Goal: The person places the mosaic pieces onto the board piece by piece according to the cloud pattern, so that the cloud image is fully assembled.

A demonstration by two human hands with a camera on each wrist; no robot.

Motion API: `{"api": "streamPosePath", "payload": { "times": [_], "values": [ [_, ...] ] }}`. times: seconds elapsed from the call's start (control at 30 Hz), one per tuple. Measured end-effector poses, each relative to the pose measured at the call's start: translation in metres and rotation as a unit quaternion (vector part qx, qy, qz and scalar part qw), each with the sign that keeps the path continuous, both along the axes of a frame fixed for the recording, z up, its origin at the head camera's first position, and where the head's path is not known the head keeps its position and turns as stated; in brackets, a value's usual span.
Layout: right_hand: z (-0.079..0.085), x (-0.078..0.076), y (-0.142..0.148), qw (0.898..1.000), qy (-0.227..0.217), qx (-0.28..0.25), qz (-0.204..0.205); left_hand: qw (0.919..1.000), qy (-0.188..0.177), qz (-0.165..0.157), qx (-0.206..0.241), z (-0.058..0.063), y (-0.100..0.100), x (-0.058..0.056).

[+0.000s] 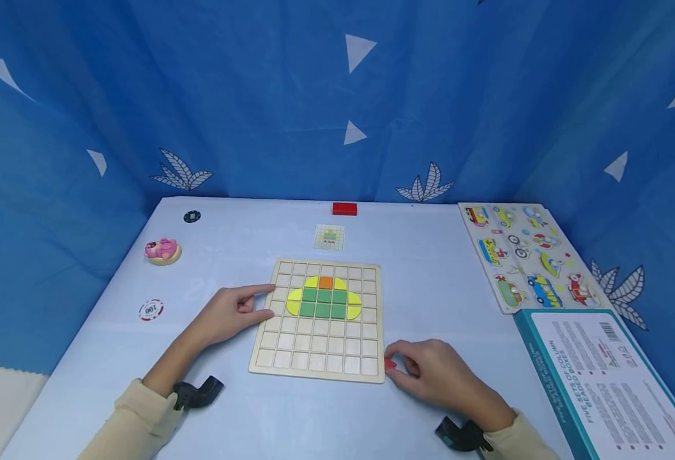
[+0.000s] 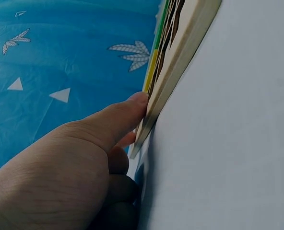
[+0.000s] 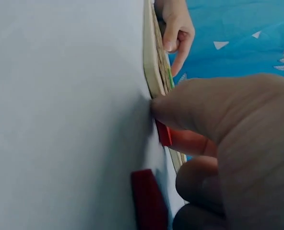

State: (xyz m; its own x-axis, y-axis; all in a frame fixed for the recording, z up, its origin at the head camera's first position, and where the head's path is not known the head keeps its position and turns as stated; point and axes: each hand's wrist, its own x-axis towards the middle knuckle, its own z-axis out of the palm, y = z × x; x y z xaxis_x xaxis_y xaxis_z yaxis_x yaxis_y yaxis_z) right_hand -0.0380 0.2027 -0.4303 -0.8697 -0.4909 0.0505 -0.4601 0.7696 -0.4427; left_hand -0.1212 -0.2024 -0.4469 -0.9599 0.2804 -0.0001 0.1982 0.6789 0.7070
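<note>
A wooden grid board (image 1: 314, 364) lies flat on the table, with green, yellow and one orange tile set in its upper half. At its left edge, my left hand (image 1: 228, 314) rests thumb and index fingertips, both stretched out and spread apart; the other fingers are bent. Beside the lower right edge, my right hand (image 1: 433, 375) pinches a small red tile (image 3: 164, 132) between thumb and index finger. Another dark red piece (image 3: 149, 200) lies under that hand in the right wrist view, hidden by it in the head view. Behind the board lies a small pattern card (image 1: 329, 237).
A red block (image 1: 345, 209) sits at the table's back edge. Along the left are a dark chip (image 1: 192, 216), a pink figurine (image 1: 163, 250) and a white chip (image 1: 151, 310). To the right lie a vehicle puzzle board (image 1: 529, 255) and a teal-edged box (image 1: 607, 377).
</note>
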Motion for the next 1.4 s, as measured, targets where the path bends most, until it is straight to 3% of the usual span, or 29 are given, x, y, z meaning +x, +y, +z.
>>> {"api": "streamPosePath", "payload": {
  "times": [0.27,0.57,1.1,1.27,1.4],
  "values": [
    [0.003,-0.001,-0.002,0.997,0.033,0.028,-0.071,0.9998,0.008,0.001,-0.017,0.001,0.001,0.002],
    [0.001,-0.007,0.002,0.985,0.074,0.058,-0.147,0.9984,0.018,-0.003,-0.053,0.004,0.004,0.006],
    [0.001,-0.013,0.005,0.986,0.089,0.048,-0.135,0.9960,0.037,0.004,-0.081,0.007,0.009,0.009],
    [0.007,-0.017,0.001,0.985,0.095,0.027,-0.140,0.9964,0.042,-0.003,-0.074,0.008,0.010,0.008],
    [0.014,-0.023,-0.012,0.989,0.091,0.003,-0.117,0.9968,0.037,-0.005,-0.070,0.010,0.010,0.006]
  ]
}}
